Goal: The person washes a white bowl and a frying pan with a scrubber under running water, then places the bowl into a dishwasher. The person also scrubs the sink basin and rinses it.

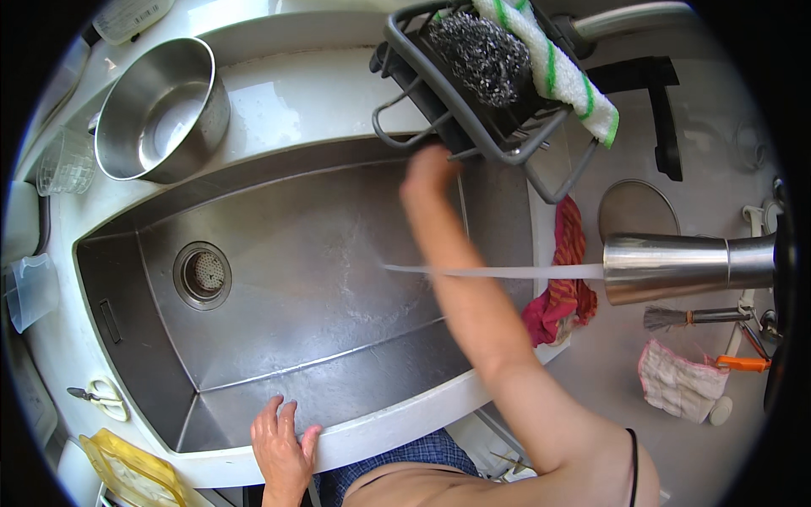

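My left hand rests on the sink's front rim, fingers apart and pointing over the basin, with nothing in it. My right arm stretches across the stainless steel sink. My right hand is blurred at the far wall, its fingers partly hidden under a grey wire sink caddy; whether it grips anything cannot be made out. Inside the caddy sits a steel wool scourer, and a white cloth with green stripes hangs over its rail. Water runs from a metal faucet into the basin, its stream crossing my forearm.
A steel pot and a clear plastic cup stand on the far-left ledge. Scissors and a yellow bag lie at the near left. A red cloth drapes on the right rim. The drain is at left.
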Tool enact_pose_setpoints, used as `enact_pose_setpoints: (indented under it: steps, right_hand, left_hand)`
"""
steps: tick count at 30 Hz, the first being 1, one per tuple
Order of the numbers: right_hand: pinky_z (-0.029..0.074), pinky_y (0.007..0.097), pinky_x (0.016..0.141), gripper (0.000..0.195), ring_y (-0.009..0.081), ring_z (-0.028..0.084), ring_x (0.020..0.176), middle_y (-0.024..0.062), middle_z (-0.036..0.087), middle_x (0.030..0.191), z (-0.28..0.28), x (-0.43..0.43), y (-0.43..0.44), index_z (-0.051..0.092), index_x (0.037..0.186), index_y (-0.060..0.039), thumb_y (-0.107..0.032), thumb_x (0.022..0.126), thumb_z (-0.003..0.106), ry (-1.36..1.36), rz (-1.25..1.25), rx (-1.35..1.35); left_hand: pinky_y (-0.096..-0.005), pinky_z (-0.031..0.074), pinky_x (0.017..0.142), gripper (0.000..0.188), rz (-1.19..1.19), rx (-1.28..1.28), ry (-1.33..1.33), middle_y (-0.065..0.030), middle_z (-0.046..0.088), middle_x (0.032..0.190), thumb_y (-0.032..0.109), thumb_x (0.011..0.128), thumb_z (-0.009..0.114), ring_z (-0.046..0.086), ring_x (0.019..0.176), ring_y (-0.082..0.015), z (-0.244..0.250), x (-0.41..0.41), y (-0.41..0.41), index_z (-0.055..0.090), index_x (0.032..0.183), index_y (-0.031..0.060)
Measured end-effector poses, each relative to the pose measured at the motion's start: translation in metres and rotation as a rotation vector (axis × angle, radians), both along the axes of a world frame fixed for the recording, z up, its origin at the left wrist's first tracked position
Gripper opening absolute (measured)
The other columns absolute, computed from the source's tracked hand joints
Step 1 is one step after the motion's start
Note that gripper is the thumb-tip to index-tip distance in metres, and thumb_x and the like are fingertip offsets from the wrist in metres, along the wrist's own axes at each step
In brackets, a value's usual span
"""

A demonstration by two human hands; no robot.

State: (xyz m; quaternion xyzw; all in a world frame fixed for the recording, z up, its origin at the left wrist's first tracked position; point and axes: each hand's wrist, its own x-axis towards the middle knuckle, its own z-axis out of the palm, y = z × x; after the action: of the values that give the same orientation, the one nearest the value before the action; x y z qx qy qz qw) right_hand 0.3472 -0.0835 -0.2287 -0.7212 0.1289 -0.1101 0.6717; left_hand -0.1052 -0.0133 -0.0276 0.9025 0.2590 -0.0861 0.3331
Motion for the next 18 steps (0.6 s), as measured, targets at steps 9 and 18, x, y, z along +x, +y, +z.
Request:
enact_pose_setpoints:
  steps: [9,18]
  right_hand:
    - [0.046,0.0319,0.084,0.022,0.0167,0.054,0.09,0.0049,0.056,0.097,0.073,-0.001,-0.038,0.055,0.103,-0.0017,-0.004,0.086,0.068,-0.014,0.133,-0.06]
    - [0.044,0.0417,0.099,0.041,0.0324,0.058,0.107,0.0199,0.06,0.112,0.019,-0.065,0.026,0.054,0.118,0.0001,-0.009,0.083,0.074,0.055,0.413,-0.277]
  left_hand:
    - [-0.0476,0.047,0.088,0.041,0.025,0.108,-0.052,-0.0176,0.066,0.114,0.031,0.082,0.074,0.061,0.101,-0.037,-0.02,-0.025,-0.01,0.065,0.108,0.0012]
    - [-0.0471,0.046,0.088,0.039,0.026,0.15,-0.066,-0.0166,0.066,0.11,0.034,0.09,0.067,0.061,0.099,-0.0373,-0.019,-0.013,-0.013,0.064,0.109,0.0002]
